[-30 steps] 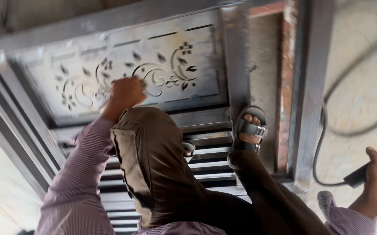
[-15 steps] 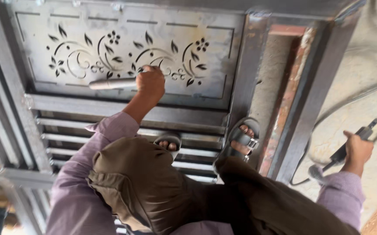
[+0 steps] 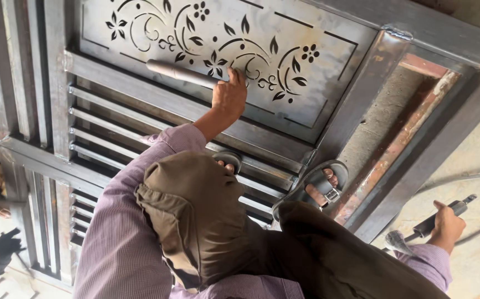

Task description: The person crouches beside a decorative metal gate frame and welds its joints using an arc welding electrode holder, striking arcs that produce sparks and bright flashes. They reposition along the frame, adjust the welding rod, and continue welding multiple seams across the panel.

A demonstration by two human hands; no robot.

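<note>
I crouch on a grey steel gate (image 3: 362,105) that lies flat. Its sheet panel (image 3: 328,77) has cut-out leaf and flower patterns. My left hand (image 3: 230,97) is shut on one end of a short grey metal rod (image 3: 179,72), which lies across the lower edge of the panel and points left. My right hand (image 3: 448,224) is low at the right, off the gate, gripping a black-handled power tool (image 3: 425,227) with a grey head. My bent knees in brown trousers fill the middle of the view.
My sandalled feet (image 3: 312,185) rest on the gate's horizontal slats (image 3: 112,122). A cable (image 3: 461,177) runs over the concrete ground at the right. At the lower left another person's black-gloved hand (image 3: 1,252) shows beside the gate frame.
The view has tilted and closed in on the gate. My left hand, a bare fist on the panel a second ago, now holds the rod there. My right hand keeps its tool.
</note>
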